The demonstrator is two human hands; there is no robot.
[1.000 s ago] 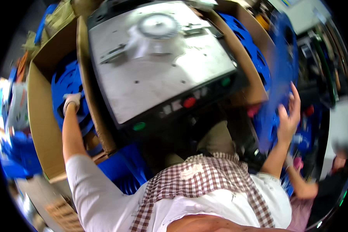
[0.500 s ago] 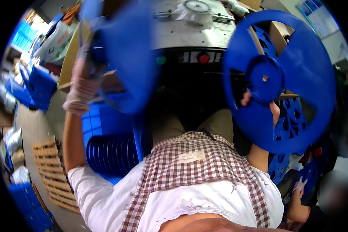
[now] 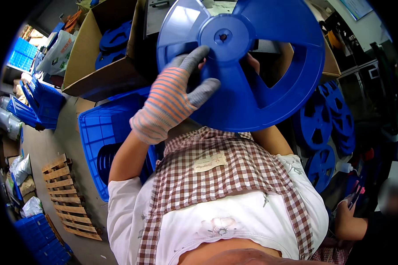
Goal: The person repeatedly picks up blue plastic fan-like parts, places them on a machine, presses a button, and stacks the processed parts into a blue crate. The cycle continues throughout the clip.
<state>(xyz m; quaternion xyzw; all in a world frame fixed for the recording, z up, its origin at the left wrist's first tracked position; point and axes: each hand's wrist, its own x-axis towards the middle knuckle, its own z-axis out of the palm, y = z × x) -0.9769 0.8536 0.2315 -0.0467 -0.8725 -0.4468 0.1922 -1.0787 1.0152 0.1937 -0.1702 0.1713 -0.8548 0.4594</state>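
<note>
In front of my chest I hold a large blue plastic reel disc (image 3: 269, 114), with a round hub and wide window cut-outs, its face toward me. My right hand (image 3: 253, 63) is mostly hidden behind it; bare fingers show through the windows beside the hub, gripping it. My left hand (image 3: 174, 90), in a grey and orange striped glove, lies over the disc's left side. Its fingers reach to the hub edge, and thumb and fingers are apart. Whether a second disc lies behind this one I cannot tell.
A cardboard box (image 3: 90, 86) with blue reel parts stands at left, above a blue crate (image 3: 93, 150). More blue discs (image 3: 314, 121) are stacked at right. A wooden pallet (image 3: 70, 198) lies on the floor. A co-worker's arm (image 3: 350, 225) is at lower right.
My left hand has moved right from the cardboard box, where it held a blurred blue disc, to the disc in my right hand. That disc has moved left to my middle.
</note>
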